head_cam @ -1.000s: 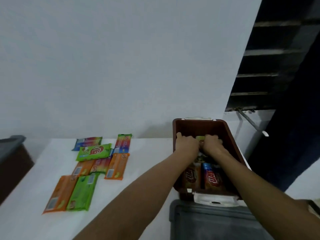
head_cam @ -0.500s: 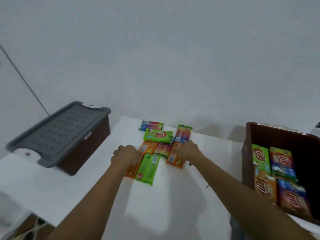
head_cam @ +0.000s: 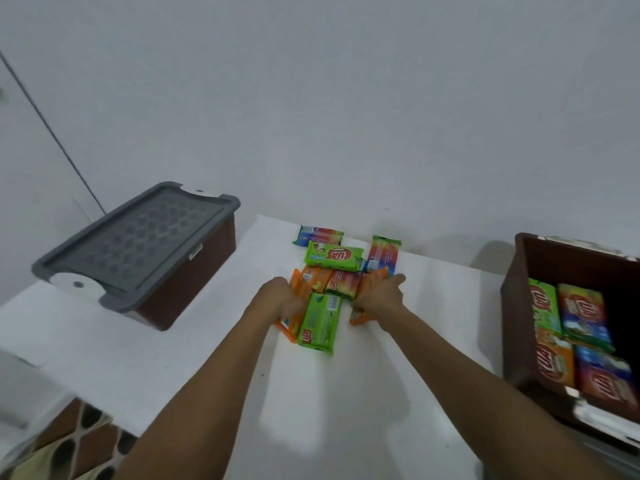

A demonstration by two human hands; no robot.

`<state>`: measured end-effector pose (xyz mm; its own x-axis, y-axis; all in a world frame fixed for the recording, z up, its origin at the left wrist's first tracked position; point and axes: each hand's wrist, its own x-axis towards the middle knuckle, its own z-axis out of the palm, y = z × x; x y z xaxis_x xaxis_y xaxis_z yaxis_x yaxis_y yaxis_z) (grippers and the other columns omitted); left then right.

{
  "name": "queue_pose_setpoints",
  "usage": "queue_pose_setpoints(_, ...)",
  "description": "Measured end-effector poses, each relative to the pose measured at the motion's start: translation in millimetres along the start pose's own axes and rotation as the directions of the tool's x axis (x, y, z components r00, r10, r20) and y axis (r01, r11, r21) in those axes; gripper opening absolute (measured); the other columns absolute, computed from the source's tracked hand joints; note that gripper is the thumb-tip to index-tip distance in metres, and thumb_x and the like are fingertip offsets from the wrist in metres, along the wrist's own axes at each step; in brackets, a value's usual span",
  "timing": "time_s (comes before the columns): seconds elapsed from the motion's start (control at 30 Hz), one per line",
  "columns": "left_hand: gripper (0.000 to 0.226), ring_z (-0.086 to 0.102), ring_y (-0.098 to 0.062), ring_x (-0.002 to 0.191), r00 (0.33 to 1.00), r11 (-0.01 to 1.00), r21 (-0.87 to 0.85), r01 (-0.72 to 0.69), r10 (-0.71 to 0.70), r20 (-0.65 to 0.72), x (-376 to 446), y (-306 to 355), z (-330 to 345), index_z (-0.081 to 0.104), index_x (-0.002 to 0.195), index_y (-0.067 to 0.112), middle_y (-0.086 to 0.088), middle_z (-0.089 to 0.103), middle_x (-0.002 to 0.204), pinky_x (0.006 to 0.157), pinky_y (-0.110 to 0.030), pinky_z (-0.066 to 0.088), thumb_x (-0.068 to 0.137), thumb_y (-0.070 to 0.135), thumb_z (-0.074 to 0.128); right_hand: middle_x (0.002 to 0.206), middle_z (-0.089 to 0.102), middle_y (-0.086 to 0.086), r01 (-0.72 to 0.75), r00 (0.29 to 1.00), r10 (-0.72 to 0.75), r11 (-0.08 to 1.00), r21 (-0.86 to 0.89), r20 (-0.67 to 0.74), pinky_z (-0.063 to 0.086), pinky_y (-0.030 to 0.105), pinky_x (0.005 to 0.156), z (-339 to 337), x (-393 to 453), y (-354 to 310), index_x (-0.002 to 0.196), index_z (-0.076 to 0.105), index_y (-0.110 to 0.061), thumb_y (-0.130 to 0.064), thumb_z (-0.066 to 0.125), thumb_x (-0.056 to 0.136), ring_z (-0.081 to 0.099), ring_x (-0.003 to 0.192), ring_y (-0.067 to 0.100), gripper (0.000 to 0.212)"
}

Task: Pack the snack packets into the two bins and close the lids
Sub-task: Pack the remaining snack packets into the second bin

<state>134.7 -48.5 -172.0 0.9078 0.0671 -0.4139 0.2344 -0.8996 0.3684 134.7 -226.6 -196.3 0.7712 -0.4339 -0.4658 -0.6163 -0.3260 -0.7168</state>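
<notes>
While snack packets lie clustered mid-desk, left hand curls round orange packet; right hand grips another orange packet, forefinger extended. Open bin right, part-filled; lidded bin left.

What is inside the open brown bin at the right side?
The open brown plastic bin holds snack packets, green, orange and blue ones, lying flat. Anything under them is covered, and the frame edge cuts off its right part.
</notes>
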Motion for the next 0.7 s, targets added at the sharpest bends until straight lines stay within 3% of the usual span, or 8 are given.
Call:
queue_pose_setpoints(0.1, 0.019, 0.056, -0.02, 0.075, 0.986, 0.986, -0.111, -0.123, 0.108, -0.126, -14, 31, -8, 0.05, 0.086, 0.013, -0.006, 0.06, 0.084, 0.052, -0.026, 0.039, 0.085, 0.028, 0.062, 0.097, 0.053, 0.014, -0.023, 0.984, 0.012, 0.998, 0.062, 0.178, 0.049, 0.028, 0.058, -23, -16, 1, 0.113, 0.045, -0.002, 0.002, 0.063, 0.08, 0.058, 0.085, 0.024, 0.038)
queue_pose_setpoints(0.17, 0.022, 0.056, -0.018, 0.076, 0.951, 0.942, -0.189, -0.278, 0.242, -0.192, -28, 70, -16, 0.05, 0.089, 0.014, -0.005, 0.063, 0.09, 0.052, -0.027, 0.04, 0.084, 0.033, 0.062, 0.076, 0.052, 0.013, 0.076, 0.951, -0.095, 0.994, 0.077, 0.294, 0.042, 0.023, 0.05, -55, -28, 2, 0.091, 0.051, -0.002, 0.005, 0.055, 0.084, 0.052, 0.064, 0.02, 0.011)
queue_pose_setpoints(0.27, 0.027, 0.057, -0.014, 0.078, 0.879, 0.825, -0.307, -0.475, 0.431, -0.203, -64, 144, -24, 0.052, 0.099, 0.017, 0.002, 0.058, 0.087, 0.058, -0.028, 0.044, 0.078, 0.029, 0.066, 0.087, 0.056, 0.012, 0.243, 0.919, -0.302, 0.94, 0.242, 0.251, 0.047, 0.029, 0.06, -124, -41, 7, 0.109, 0.051, -0.006, 0.004, 0.054, 0.084, 0.058, 0.075, 0.024, 0.027)
queue_pose_setpoints(0.37, 0.034, 0.058, -0.012, 0.074, 0.807, 0.738, -0.354, -0.574, 0.582, -0.096, -98, 220, -6, 0.051, 0.102, 0.019, 0.001, 0.06, 0.089, 0.053, -0.026, 0.043, 0.075, 0.027, 0.068, 0.099, 0.064, 0.014, 0.306, 0.948, -0.317, 0.907, 0.291, -0.009, 0.054, 0.036, 0.066, -209, -46, 27, 0.118, 0.052, -0.013, -0.015, 0.058, 0.082, 0.068, 0.084, 0.027, 0.036)
queue_pose_setpoints(0.43, 0.04, 0.063, -0.02, 0.081, 0.756, 0.714, -0.316, -0.625, 0.655, -0.015, -115, 262, 22, 0.05, 0.108, 0.017, -0.006, 0.064, 0.097, 0.052, -0.026, 0.043, 0.072, 0.022, 0.068, 0.107, 0.063, 0.011, 0.246, 0.967, -0.228, 0.951, 0.19, -0.113, 0.053, 0.041, 0.078, -256, -46, 53, 0.124, 0.049, -0.017, -0.042, 0.054, 0.077, 0.064, 0.099, 0.03, 0.053)
queue_pose_setpoints(0.53, 0.05, 0.061, -0.03, 0.106, 0.688, 0.692, -0.076, -0.718, 0.722, 0.074, -140, 303, 74, 0.044, 0.123, 0.011, -0.013, 0.06, 0.115, 0.074, -0.036, 0.051, 0.078, 0.017, 0.065, 0.138, 0.049, 0.013, -0.031, 0.993, 0.034, 0.999, 0.026, -0.113, 0.049, 0.042, 0.093, -297, -56, 94, 0.146, 0.026, -0.017, -0.066, 0.042, 0.078, 0.053, 0.12, 0.032, 0.086)
queue_pose_setpoints(0.63, 0.052, 0.059, -0.032, 0.112, 0.661, 0.642, 0.197, -0.741, 0.749, 0.048, -156, 320, 127, 0.041, 0.13, 0.011, -0.015, 0.059, 0.12, 0.083, -0.038, 0.049, 0.084, 0.018, 0.065, 0.144, 0.042, 0.02, -0.184, 0.98, 0.152, 0.941, -0.285, -0.13, 0.044, 0.043, 0.101, -302, -59, 124, 0.149, 0.011, -0.008, -0.049, 0.052, 0.089, 0.047, 0.127, 0.036, 0.084)
queue_pose_setpoints(0.7, 0.047, 0.059, -0.032, 0.114, 0.7, 0.671, 0.249, -0.698, 0.713, 0.042, -155, 321, 152, 0.044, 0.133, 0.01, -0.015, 0.06, 0.123, 0.086, -0.039, 0.049, 0.091, 0.026, 0.058, 0.141, 0.043, 0.023, -0.217, 0.971, 0.142, 0.862, -0.458, -0.192, 0.042, 0.042, 0.102, -293, -56, 129, 0.145, 0.015, -0.008, -0.034, 0.057, 0.09, 0.049, 0.125, 0.037, 0.074)
